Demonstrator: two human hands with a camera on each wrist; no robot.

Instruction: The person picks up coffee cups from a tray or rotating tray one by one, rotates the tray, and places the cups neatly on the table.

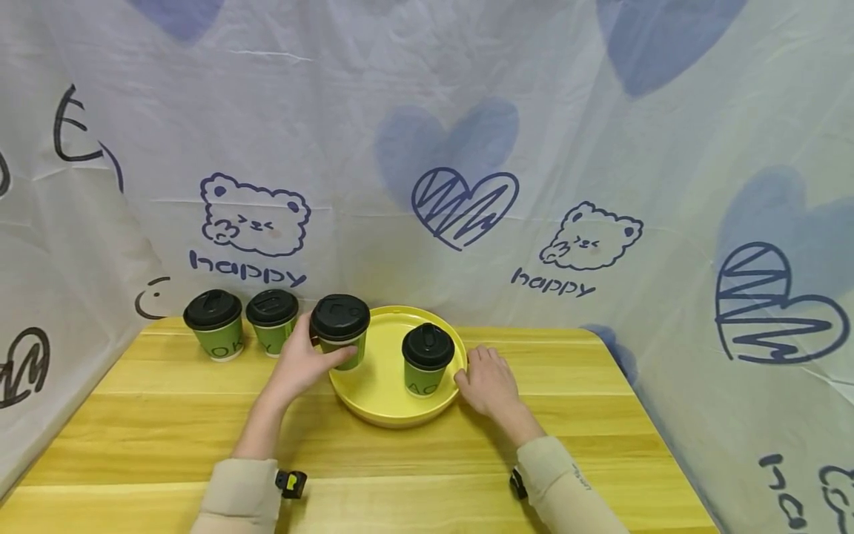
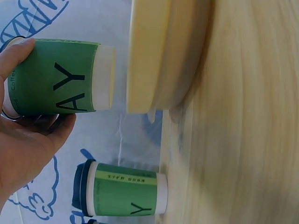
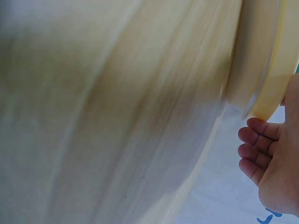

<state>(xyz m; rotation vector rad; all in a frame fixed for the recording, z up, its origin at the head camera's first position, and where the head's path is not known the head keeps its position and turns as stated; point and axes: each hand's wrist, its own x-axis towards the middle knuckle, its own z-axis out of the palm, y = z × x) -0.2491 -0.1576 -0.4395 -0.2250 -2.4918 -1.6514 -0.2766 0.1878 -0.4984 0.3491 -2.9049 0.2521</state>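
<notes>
My left hand (image 1: 302, 365) grips a green paper coffee cup (image 2: 60, 77) with a black lid, fingers and thumb round its sides. In the left wrist view the cup's base hangs apart from the round yellow tray (image 1: 380, 404), above its rim level. A second lidded green cup (image 1: 424, 374) stands upright on the tray's right part. At the tray's right edge, my right hand (image 1: 490, 382) holds the rim, thumb at the inner side and curled fingers (image 3: 254, 151) outside. The right wrist view partly hides the thumb.
Two more lidded green cups, one at the far left (image 1: 223, 341) and one beside it (image 1: 267, 339), stand on the wooden table (image 1: 400, 475) left of the tray. A white printed cloth (image 1: 353, 148) hangs behind the table's back edge.
</notes>
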